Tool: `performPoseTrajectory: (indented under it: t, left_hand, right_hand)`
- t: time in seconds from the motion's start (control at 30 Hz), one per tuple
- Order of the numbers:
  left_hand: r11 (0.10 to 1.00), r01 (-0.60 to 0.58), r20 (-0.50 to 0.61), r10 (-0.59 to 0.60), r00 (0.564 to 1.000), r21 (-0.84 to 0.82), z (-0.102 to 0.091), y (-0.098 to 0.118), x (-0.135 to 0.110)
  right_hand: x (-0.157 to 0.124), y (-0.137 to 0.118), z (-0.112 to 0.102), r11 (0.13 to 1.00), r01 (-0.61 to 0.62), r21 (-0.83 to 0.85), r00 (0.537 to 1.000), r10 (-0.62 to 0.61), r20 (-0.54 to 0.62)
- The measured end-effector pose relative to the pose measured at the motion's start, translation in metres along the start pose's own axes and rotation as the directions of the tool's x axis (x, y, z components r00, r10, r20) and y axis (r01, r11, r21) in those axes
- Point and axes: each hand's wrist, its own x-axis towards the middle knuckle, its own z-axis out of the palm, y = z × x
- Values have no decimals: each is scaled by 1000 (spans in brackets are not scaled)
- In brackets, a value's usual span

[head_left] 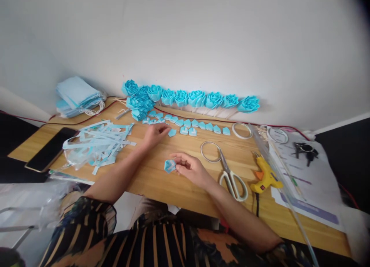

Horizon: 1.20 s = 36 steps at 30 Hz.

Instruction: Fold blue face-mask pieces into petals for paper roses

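My right hand (193, 169) pinches a folded light-blue petal (169, 165) between thumb and fingers, just above the near part of the wooden table. My left hand (156, 135) is farther forward, its fingers drawn together at the edge of another flat blue petal (172, 133). Two folded petals with pale strips on them (188, 131) lie just right of that one. Behind them runs a row of pointed blue petals (202, 125). Finished blue fabric roses (197, 99) on pale sticks lean along the wall, with several bunched at the left end.
Left on the table (138, 182) are cut strips (96, 141), a phone (52, 149) and a stack of face masks (78, 93). To the right are scissors (229, 174), rolls of tape (242, 130), a yellow glue gun (266, 176), keys (305, 149) and papers (312, 182).
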Motion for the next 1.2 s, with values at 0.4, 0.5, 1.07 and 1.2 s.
performPoseTrajectory:
  t: [0.4,0.5,1.07,1.2]
  left_hand:
    - [920,-109,148,56,987,377,8,-5,-3]
    - [922,-79,92,47,995,380,2,-10,-1]
    - [918,-309,199,264,944,247,14,10,-16]
    - [920,-326,245,272,931,217,21,6,-17]
  right_hand:
    - [15,-1,-17,990,82,-116,980,-101,-172]
    - [33,-8,-24,978,86,-191,923,-151,-354]
    - [-125,61,11,411,-105,-906,538,-743,-399]
    - [-142,56,5,335,-194,-922,487,-783,-386]
